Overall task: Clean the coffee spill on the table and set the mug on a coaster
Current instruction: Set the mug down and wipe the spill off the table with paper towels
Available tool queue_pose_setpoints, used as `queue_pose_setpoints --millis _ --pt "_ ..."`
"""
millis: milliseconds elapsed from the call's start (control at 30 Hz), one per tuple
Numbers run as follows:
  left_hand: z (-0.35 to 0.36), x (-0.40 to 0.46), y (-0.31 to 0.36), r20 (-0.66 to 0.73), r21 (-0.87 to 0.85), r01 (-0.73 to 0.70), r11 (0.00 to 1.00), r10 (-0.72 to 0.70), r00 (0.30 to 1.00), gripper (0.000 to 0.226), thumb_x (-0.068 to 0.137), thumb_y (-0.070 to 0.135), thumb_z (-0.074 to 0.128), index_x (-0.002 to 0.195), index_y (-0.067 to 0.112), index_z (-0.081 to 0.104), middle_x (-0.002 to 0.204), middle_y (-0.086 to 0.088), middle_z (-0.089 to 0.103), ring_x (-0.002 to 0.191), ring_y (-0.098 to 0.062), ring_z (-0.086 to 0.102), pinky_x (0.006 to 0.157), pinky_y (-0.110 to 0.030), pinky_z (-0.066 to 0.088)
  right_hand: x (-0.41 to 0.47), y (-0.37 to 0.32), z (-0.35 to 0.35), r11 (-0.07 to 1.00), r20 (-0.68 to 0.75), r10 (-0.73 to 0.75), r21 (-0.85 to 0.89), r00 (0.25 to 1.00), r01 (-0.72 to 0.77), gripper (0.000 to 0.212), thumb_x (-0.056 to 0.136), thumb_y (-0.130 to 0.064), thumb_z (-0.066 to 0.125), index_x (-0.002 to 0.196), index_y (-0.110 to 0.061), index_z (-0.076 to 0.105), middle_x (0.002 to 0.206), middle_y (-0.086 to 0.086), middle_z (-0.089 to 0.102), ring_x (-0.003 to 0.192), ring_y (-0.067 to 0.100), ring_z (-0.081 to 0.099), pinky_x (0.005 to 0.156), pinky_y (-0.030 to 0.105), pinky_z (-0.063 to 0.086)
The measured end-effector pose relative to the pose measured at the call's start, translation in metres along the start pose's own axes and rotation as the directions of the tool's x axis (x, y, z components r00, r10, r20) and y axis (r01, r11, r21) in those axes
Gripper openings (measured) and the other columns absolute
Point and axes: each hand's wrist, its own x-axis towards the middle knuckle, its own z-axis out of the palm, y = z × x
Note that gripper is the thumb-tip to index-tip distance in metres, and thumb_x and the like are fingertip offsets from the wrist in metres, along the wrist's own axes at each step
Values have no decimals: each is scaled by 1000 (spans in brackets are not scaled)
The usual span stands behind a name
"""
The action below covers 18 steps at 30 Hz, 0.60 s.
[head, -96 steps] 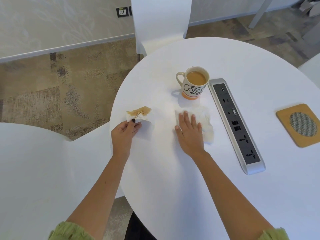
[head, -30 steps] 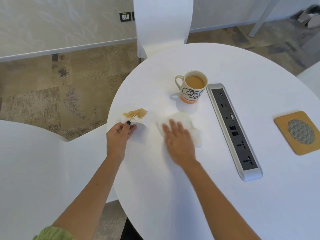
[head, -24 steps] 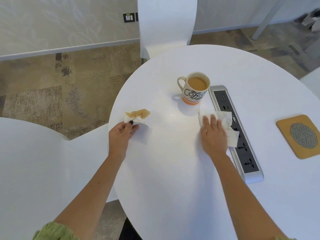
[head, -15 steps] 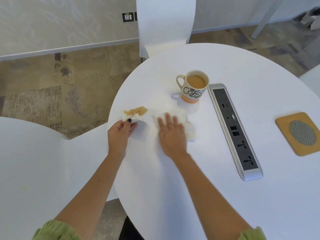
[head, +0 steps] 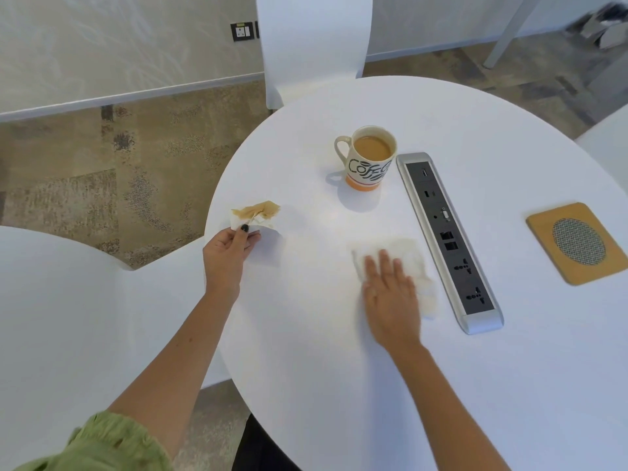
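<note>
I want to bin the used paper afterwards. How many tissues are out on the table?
2. A coffee-stained tissue is pinched in the left hand at the table's left edge. A white tissue lies flat under the right hand, beside the power strip. No others show.

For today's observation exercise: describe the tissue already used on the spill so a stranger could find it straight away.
Start at the round white table and go to its left edge, well left of the coffee mug. There the left hand pinches a crumpled white tissue. Unlike the other tissue, pressed flat under the right hand beside the power strip, this one carries a large brown coffee stain.
</note>
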Motion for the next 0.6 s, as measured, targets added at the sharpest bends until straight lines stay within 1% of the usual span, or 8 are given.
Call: queue_pose_setpoints --millis 100,167,233,333,367,500,533,600 --pt "0 -3 -1 -2 32 -7 999 7 1000 23 94 12 59 71 10 64 82 -8 69 81 -15 71 88 -29 55 -12 22 -7 991 -33 133 35 991 -132 71 84 -48 -6 150 -30 12 160 -5 0 147 19 -3 118 41 2" --pt "-1 -9 -3 0 43 -10 999 10 1000 24 94 11 59 70 10 63 77 -3 70 82 -16 71 88 -29 54 -22 14 -4 987 -10 153 45 988 -152 70 84 -48 -6 150 -30 11 159 -4 -1 146 20 -4 118 42 1" --pt "-3 -16 -7 2 51 -13 999 13 1000 25 94 11 58 69 10 62 73 1 71 83 -16 71 88 -29 54 -32 -10 7 996 18 91 18 996 -91 66 87 -44 1 149 -27 18 159 0 7 146 26 5 117 45 9" --pt "-5 -27 -12 -13 56 -14 998 15 1000 25 94 11 58 69 11 62 75 -2 71 82 -15 71 87 -28 54 -48 -61 27 997 22 -72 -22 997 72 53 91 -33 25 139 -21 45 150 8 37 136 35 36 104 53 37" --pt "-6 -30 -13 -15 54 -15 998 16 1000 25 94 11 58 69 10 62 76 -4 70 81 -15 71 88 -29 54 -56 -79 34 991 16 -133 -15 991 133 49 91 -31 30 135 -23 50 147 7 42 133 33 41 101 53 41" --pt "-10 -37 -16 -18 73 -22 997 23 1000 26 94 12 57 69 10 61 77 -3 71 84 -16 71 87 -27 54 -86 -111 47 924 94 -379 -15 921 382 46 94 -35 32 139 -30 41 150 -3 38 138 23 33 114 43 28" --pt "-11 -38 -16 -21 75 -22 997 24 999 26 94 12 57 69 9 61 77 -3 71 84 -15 71 87 -27 54 -84 -106 47 920 97 -389 -17 916 392 45 94 -35 32 139 -31 41 150 -4 38 138 22 34 114 42 25" --pt "-12 -41 -16 -24 66 -15 998 17 1000 22 95 11 57 73 5 61 81 -9 69 81 -13 71 88 -27 55 -73 -88 44 939 79 -339 -36 937 343 45 93 -34 32 136 -32 46 147 -5 42 135 21 39 111 38 32"
